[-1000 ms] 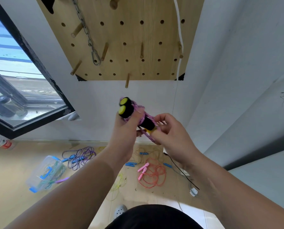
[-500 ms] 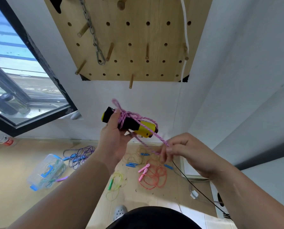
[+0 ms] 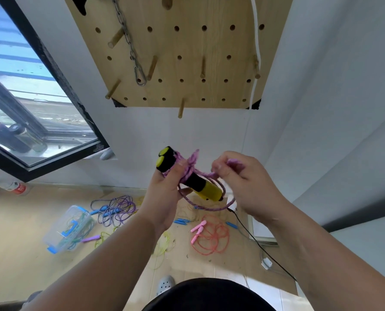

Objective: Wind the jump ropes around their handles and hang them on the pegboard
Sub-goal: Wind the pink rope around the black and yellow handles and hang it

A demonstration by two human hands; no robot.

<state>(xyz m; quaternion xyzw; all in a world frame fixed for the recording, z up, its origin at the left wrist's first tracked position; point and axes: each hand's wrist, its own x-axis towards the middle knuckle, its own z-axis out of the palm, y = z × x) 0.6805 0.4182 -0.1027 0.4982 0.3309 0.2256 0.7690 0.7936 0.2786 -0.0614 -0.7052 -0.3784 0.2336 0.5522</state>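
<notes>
**A:** How far along is this one?

**B:** Mid-wind, I'd say. The left hand (image 3: 164, 194) is clamped round the paired handles (image 3: 209, 191) near their black, yellow-capped ends, and holds them in the air below the pegboard (image 3: 187, 43). Several turns of the purple rope (image 3: 190, 163) sit round the black part. A slack loop hangs under the yellow part, so the winding isn't finished.

**A:** And the right hand?

**B:** The right hand (image 3: 248, 184) has its fingers curled in a pinch on the rope, just beside the handles. It may be tucking an end or tightening a turn, and I can't tell which.

**A:** Anything hung up yet?

**B:** No jump rope on the board that I can see. A chain (image 3: 129, 41) hangs near its left side and a white cord (image 3: 255, 41) runs down its right edge. The pegs between them are bare, including the peg (image 3: 181, 108) at the middle of the lower edge, right above the hands.

**A:** What's left, then?

**B:** Plenty. On the floor lie a purple-and-blue heap (image 3: 115, 209), a red rope with pink handles (image 3: 209, 240) and a thin yellow-green one (image 3: 163, 244). There are more inside a clear box (image 3: 67, 228) toward the window side.

**A:** Room to move?

**B:** There's open air between the hands and the board, with a white wall behind. The window frame (image 3: 59, 86) juts in at the left, well apart from the hands. A black cable (image 3: 254, 235) trails over the floor at the right, which I'd mind when stepping.
</notes>
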